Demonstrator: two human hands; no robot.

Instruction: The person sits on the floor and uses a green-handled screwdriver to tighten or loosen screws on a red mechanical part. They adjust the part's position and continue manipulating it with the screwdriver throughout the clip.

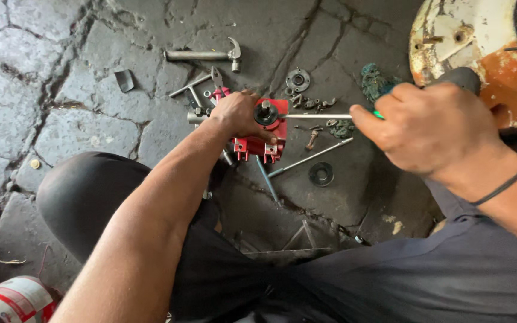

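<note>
Red metal pump housing (pixel 257 140), black hub

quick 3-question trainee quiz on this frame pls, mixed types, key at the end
1. True or false: the left hand rests on the red part.
2. Which tool is in the right hand? A) hammer B) screwdriver C) pliers
3. Fill in: the black ring lies on the ____ floor.

Key:
1. True. The left hand presses on top of the red part.
2. B. The shaft runs from the right hand to the red part; the hammer lies apart on the floor.
3. Stone, cracked and dark.
</note>
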